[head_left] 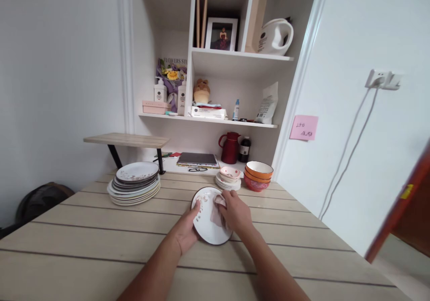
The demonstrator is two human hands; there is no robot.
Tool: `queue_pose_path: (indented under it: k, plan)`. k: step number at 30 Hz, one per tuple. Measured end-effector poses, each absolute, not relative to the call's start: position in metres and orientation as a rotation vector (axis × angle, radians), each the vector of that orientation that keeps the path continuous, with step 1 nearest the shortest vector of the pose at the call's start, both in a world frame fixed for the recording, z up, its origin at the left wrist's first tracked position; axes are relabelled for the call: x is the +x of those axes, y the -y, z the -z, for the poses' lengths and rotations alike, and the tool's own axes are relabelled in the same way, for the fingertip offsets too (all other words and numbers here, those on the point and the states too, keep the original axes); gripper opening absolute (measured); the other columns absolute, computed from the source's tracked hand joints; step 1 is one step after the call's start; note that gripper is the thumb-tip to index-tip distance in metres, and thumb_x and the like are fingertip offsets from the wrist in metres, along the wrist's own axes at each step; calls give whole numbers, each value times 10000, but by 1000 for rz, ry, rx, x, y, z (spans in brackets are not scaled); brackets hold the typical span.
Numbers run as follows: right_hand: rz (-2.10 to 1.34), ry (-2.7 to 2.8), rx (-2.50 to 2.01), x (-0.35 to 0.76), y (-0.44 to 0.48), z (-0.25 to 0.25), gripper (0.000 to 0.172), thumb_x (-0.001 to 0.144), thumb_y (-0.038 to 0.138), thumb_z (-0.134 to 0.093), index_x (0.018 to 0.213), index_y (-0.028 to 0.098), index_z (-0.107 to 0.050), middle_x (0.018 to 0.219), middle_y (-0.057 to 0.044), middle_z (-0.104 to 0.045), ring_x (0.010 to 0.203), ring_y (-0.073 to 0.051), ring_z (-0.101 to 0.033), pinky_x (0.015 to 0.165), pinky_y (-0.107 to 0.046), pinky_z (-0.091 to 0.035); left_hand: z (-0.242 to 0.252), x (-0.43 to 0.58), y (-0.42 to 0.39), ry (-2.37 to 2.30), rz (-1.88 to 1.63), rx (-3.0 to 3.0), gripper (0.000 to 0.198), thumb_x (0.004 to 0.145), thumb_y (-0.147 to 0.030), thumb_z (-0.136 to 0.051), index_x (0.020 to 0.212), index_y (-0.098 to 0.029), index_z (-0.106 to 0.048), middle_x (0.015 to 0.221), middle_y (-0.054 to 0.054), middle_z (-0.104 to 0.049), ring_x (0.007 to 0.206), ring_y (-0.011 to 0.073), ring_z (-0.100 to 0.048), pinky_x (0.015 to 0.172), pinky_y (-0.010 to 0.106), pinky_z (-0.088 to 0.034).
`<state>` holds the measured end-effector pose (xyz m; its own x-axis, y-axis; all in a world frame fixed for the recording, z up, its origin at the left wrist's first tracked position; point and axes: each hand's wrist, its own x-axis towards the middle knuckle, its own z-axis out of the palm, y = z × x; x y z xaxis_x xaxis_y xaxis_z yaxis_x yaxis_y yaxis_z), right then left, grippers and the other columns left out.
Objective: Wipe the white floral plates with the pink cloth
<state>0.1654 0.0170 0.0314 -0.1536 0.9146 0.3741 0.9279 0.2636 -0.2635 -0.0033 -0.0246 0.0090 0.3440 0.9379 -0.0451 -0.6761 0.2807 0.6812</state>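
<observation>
Plate, white with a dark rim, sits on the slatted table straight ahead of you, mid-table. Your left hand clasps its left edge, thumb over the rim. Your right hand lies on the plate's face, fingers curled down on a pinkish cloth bunched beneath them. Stack of plates stands well apart to the left. Behind, near the wall: small dishes just beside nested orange bowls.

Home dining nook, stacked plates, cluttered shelves
</observation>
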Motion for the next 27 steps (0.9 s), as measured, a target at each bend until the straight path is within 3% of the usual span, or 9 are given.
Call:
queue_pose_path:
  k: [7, 12, 20, 27]
  plan:
    - [-157, 2480, -1631, 176, -1, -38, 302, 677, 254, -631, 979, 244, -654, 948, -59, -699, 870, -246, -629, 636, -284, -333, -8, -7, 23, -510, -1207, 589, 580, 870, -430, -611, 1361, -138, -510, 1275, 169, -645, 1202, 280, -592, 1065, 416, -400]
    - [-490, 2561, -1106, 153, 16, -36, 182, 743, 279, -615, 917, 237, -648, 931, -7, -697, 850, -185, -612, 694, -254, -369, -10, -9, 21, -480, -1125, 618, 617, 870, -524, -560, 1321, -103, -554, 1236, 185, -664, 1175, 290, -609, 1053, 396, -413]
    - [-144, 2065, -1377, 142, -15, -27, 193, 850, 327, -591, 1033, 270, -606, 1030, -25, -584, 873, -179, -579, 643, -251, -319, -11, -3, 24, -511, -1045, 678, 702, 841, -642, -479, 1342, -155, -545, 1197, 166, -689, 1178, 303, -606, 1050, 436, -401]
    - [34, 1781, -1712, 165, -24, -26, 222, 857, 196, -513, 1072, 238, -543, 1064, -50, -555, 754, -162, -549, 547, -264, -218, -12, -5, 26, -492, -1041, 702, 699, 846, -637, -468, 1345, -154, -549, 1225, 160, -677, 1237, 285, -565, 1084, 407, -365]
